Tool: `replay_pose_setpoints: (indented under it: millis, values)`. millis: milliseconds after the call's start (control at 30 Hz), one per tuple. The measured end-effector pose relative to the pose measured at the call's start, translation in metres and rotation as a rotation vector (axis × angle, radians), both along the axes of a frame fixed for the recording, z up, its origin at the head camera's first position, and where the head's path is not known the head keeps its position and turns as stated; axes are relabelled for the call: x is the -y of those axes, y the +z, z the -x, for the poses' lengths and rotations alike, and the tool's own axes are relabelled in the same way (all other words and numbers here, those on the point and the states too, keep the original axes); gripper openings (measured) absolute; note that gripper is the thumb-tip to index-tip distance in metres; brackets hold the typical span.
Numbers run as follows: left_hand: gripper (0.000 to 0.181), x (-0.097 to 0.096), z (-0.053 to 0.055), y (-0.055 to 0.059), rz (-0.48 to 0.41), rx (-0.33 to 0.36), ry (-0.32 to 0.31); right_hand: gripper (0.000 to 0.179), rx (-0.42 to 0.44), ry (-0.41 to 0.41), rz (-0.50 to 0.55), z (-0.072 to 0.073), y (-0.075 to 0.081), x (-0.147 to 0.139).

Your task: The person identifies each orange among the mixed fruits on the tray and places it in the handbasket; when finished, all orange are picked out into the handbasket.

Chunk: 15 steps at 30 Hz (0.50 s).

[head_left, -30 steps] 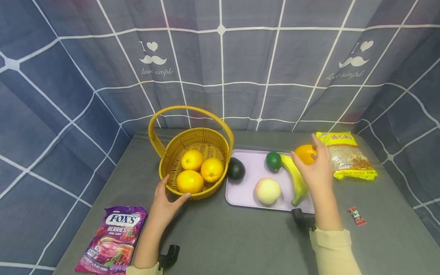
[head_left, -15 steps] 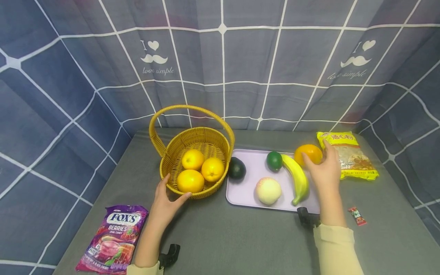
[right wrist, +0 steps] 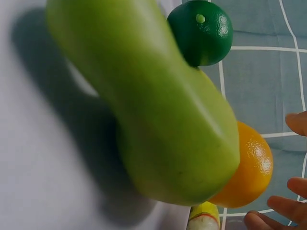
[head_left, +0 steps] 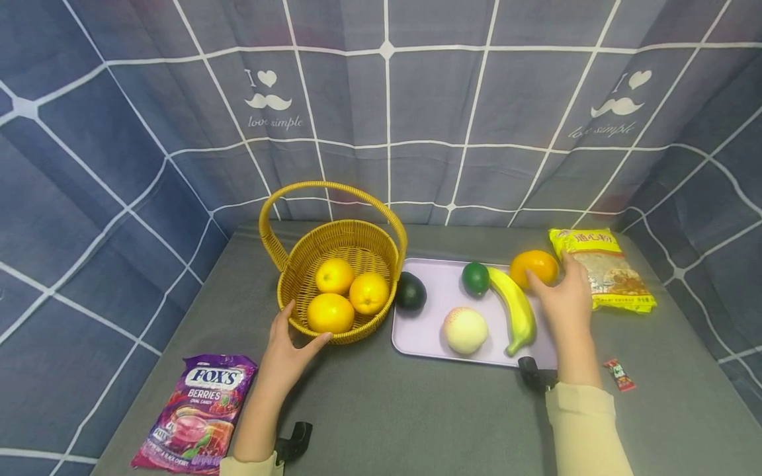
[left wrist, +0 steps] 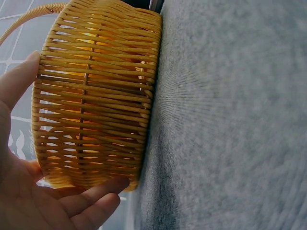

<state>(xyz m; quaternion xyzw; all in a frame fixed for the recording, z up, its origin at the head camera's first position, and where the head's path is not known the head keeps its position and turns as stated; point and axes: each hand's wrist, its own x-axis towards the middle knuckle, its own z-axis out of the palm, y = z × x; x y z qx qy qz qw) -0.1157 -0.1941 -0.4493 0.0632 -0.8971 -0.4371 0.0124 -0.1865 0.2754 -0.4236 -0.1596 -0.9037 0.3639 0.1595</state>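
Note:
My left hand [head_left: 287, 360] lies spread against the near left side of the yellow wicker basket [head_left: 342, 228], thumb and fingertips touching it near the rim. The left wrist view shows its fingers along the woven wall [left wrist: 96, 105]. Three yellow-orange fruits [head_left: 330, 313] lie inside the basket. My right hand [head_left: 565, 297] is beside an orange [head_left: 526, 266] at the far right corner of the lilac tray [head_left: 411, 345]. Its thumb and fingers stand apart; in the right wrist view, a gap separates them from the orange [right wrist: 252, 167]. Next to the orange lies a banana [head_left: 516, 311].
The tray also bears a lime [head_left: 475, 279], a peach [head_left: 465, 330] and a dark avocado [head_left: 410, 291] beside the basket. A yellow food packet [head_left: 607, 268] lies right of the orange. A small wrapped candy [head_left: 620, 375] is near right, and a purple candy bag [head_left: 196, 413] is near left.
My right hand has shifted right and slightly back toward me, uncovering more of the orange and banana. My left hand stays at the basket.

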Motion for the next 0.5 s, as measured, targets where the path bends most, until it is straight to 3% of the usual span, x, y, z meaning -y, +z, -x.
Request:
replay_pose_setpoints:
  millis: [500]
  values:
    - [0.104, 0.0005, 0.0005, -0.0024, -0.008, 0.004, -0.009, 0.086, 0.108, 0.052, 0.023, 0.0094, -0.0078, -0.0059]
